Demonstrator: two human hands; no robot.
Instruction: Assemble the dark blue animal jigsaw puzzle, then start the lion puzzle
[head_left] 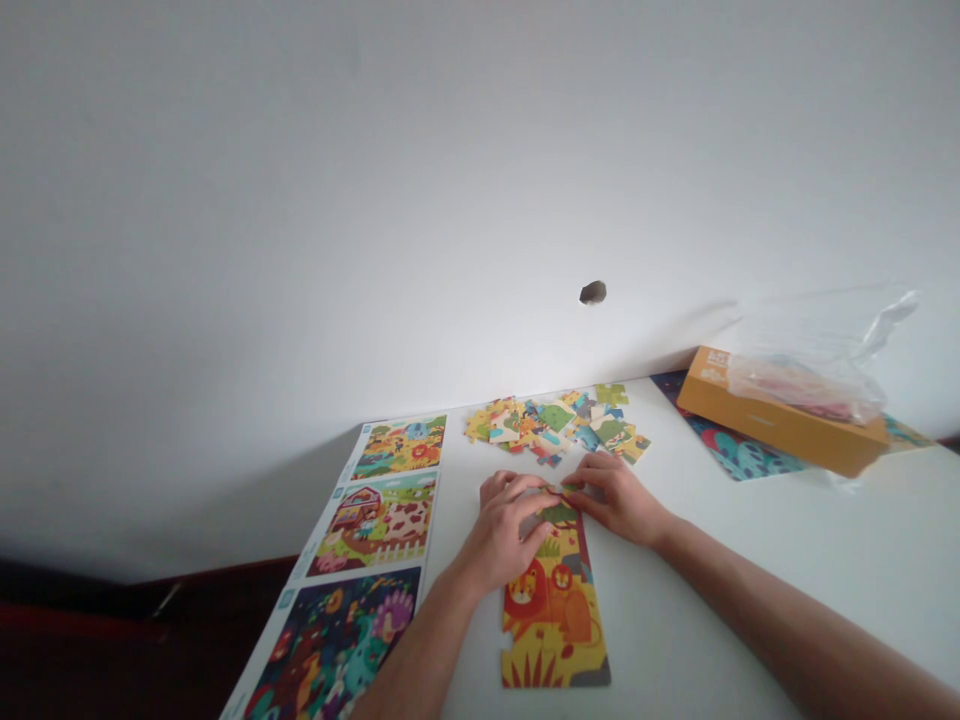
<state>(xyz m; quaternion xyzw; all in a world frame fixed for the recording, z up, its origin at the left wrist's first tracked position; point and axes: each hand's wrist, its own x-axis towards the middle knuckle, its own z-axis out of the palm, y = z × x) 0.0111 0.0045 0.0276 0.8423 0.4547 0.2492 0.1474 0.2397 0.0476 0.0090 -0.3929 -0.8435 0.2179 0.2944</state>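
Observation:
A partly joined jigsaw puzzle with two lions lies flat on the white table, its left edge notched. My left hand reaches over its upper left part, fingers bent and closed on a puzzle piece at the top edge. From the other side my right hand pinches the same spot with thumb and fingertips. The fingers partly cover that piece, so its fit with the rest is hard to see. Just beyond my hands lies a heap of loose puzzle pieces.
A sheet with several printed pictures runs along the table's left side. At the back right, an orange box with a clear plastic bag rests on a dark printed sheet. A white wall with a hole stands behind.

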